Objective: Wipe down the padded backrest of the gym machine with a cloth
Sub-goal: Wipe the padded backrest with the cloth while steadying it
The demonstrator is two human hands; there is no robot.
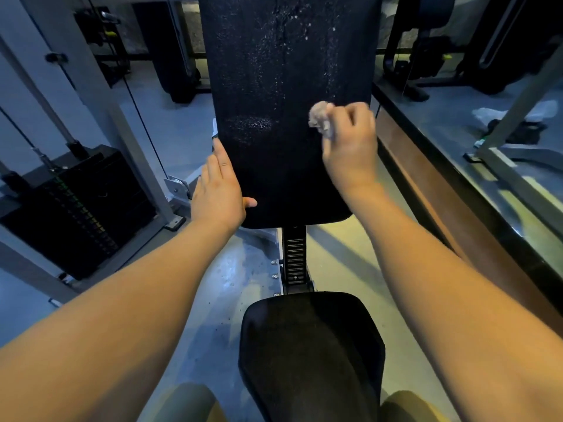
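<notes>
The black padded backrest (274,86) stands upright in the middle, speckled with pale flecks on its upper half and in a patch at mid left. My right hand (350,138) is closed around a crumpled pale cloth (320,118) and presses it against the pad's right side at mid height. My left hand (217,187) lies flat along the pad's lower left edge, fingers pointing up, thumb hooked onto the front face.
The black seat pad (310,354) sits below on a notched post (295,257). A weight stack (76,208) with cables and grey frame stands left. A dark ledge (457,184) runs along the right. More machines stand behind.
</notes>
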